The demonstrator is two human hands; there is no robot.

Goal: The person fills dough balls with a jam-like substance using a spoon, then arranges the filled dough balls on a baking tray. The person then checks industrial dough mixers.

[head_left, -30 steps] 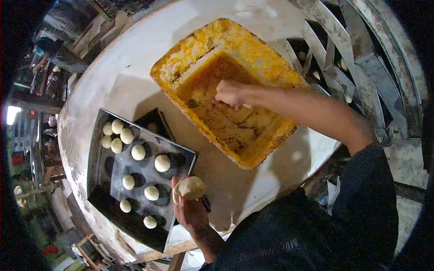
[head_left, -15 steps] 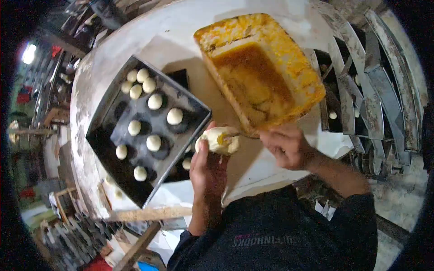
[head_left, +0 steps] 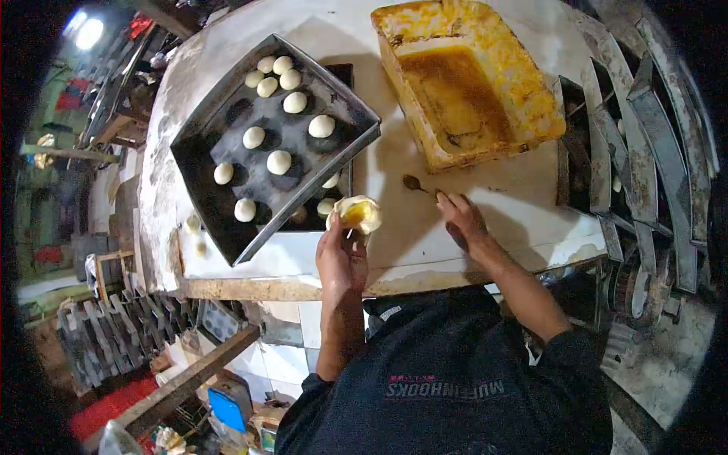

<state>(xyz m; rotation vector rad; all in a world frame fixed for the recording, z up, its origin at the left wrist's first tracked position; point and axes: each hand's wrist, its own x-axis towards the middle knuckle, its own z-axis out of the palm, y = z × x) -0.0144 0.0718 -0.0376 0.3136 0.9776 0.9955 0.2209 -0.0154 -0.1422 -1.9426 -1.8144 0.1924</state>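
Seen from above: a large round table (head_left: 227, 83) with a pale, floured and stained top, its near edge worn and chipped. At its left part, a dark metal baking tray (head_left: 199, 125) set at an angle, carrying many small white dough balls (head_left: 279, 161) in loose rows; under it, a second dark tray partly visible, with a few more balls. At the far right part, a yellow rectangular tub (head_left: 523, 83), smeared inside, with brown-orange filling (head_left: 455, 91) at its bottom.

Left hand (head_left: 341, 254) raised over the near edge of the table, fingers cupped around a flattened piece of dough (head_left: 356, 212) with a spot of orange filling in its middle; dough just beside the corner of the tray, above the tabletop. Right hand (head_left: 461, 216) low on the table in front of the tub, fingers loosely bent, fingertips at the handle of a small spoon (head_left: 415, 183) lying on the surface; cannot tell if really gripping it.

On the right side, grey metal racks (head_left: 629, 129) with slots, close to the table. Below the table edge, white tiles, wooden beams (head_left: 182, 383) and stacked dark moulds (head_left: 114, 326). Far left, a dim workshop with one bright lamp (head_left: 87, 30). Dark shirt (head_left: 455, 379) with lettering at the bottom of the view.
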